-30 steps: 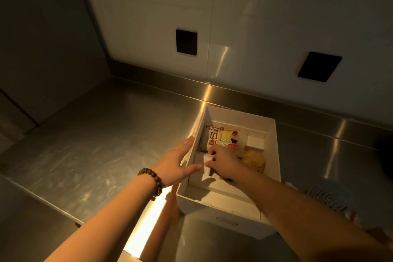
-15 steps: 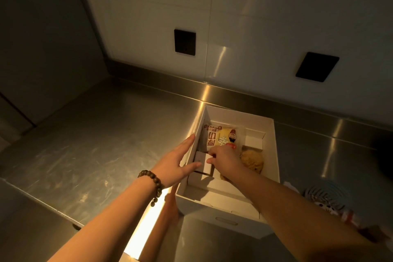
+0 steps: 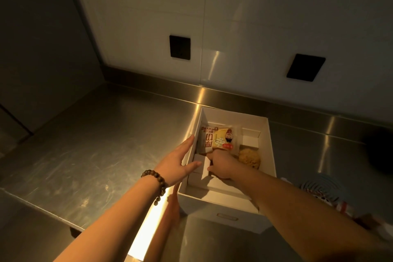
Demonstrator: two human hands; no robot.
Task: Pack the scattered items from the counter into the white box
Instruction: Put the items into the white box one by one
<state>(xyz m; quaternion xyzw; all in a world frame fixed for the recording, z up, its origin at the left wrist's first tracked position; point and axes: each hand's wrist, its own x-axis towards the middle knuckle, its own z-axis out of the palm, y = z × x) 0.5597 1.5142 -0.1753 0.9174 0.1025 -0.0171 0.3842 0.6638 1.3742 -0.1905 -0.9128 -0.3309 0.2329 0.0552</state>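
The white box (image 3: 234,208) stands open on the steel counter (image 3: 95,151). Inside lie a snack packet with red print (image 3: 207,139), a yellow wrapped cake (image 3: 224,139), a brown round pastry (image 3: 249,157) and a small white carton (image 3: 251,139). My left hand (image 3: 180,164) rests flat against the box's left wall, fingers straight, thumb over the rim. My right hand (image 3: 222,165) is inside the box with fingers curled on a small white block (image 3: 202,166) near the left wall.
A patterned packet (image 3: 319,191) lies on the counter right of the box, partly behind my right forearm. A dark round object (image 3: 380,155) sits at the far right edge. Two black wall plates (image 3: 179,47) are on the backsplash. The counter's front edge runs lower left.
My right hand has slid slightly deeper and leftward inside the box, pressing the white block toward the left wall. My left hand stays against the box's side.
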